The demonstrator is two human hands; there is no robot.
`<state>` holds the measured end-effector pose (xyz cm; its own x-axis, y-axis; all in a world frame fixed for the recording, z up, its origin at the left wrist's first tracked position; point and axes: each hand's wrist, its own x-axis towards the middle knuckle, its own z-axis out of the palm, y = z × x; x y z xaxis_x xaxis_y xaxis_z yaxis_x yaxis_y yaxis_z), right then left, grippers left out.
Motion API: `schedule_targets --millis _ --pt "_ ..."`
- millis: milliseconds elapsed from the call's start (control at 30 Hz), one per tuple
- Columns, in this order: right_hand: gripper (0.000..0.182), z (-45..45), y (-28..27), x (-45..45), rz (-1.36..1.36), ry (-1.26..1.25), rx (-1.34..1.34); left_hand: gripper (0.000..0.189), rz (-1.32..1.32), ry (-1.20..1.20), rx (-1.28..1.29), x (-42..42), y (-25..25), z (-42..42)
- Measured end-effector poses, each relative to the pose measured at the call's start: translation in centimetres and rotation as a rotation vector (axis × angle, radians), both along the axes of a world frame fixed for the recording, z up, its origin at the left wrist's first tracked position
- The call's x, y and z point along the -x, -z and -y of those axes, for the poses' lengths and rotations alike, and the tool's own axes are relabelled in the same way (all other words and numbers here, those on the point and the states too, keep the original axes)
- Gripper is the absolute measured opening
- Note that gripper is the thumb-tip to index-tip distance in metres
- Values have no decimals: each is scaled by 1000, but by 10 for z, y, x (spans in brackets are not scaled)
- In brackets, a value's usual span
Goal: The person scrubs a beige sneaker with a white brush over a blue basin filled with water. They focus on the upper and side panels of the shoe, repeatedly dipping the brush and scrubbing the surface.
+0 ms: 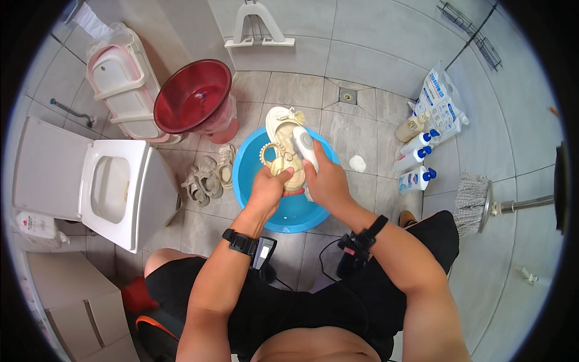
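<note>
A cream sandal with a bow and a beaded strap (284, 118) is held over a blue plastic basin (239, 181). My left hand (267, 186) grips its heel end, thumb on top and fingers beneath. In my right hand (329, 178) is a white-handled brush (304, 142), pressed against the sandal's inner side; its bristles are hidden. Water stands in the basin, and a pale object, partly covered by my right hand, lies in it near the right side.
Several pale shoes (209, 176) stand left of the basin, near a toilet (135, 194) and a tilted red basin (192, 97). White powder (357, 163) lies on the tiles. Pump bottles (414, 180) line the right wall beside a mop head (472, 203).
</note>
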<state>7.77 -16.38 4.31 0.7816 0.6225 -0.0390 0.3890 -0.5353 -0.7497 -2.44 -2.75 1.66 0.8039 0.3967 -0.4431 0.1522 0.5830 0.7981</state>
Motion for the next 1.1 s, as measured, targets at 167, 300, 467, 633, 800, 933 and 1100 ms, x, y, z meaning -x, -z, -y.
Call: schedule_targets --millis 167,300,467,633,800,933,1100 --pt "62 22 12 38 113 -102 -145 33 20 -48 21 0 -3 -9" --pt "61 -2 11 8 78 -42 -52 32 27 -10 35 -1 0 -1" --pt "61 26 9 33 40 -106 -105 31 -18 -42 22 2 -10 -7" --pt "64 -1 2 2 4 -13 35 33 0 -7 55 1 -2 1" --pt "60 26 12 34 119 -85 -124 33 11 -34 43 -1 -6 -3" --pt "69 -4 10 -8 3 -19 64 32 -1 19 55 1 -2 0" --pt "63 23 16 31 37 -92 -84 33 -11 -57 47 5 5 -7"
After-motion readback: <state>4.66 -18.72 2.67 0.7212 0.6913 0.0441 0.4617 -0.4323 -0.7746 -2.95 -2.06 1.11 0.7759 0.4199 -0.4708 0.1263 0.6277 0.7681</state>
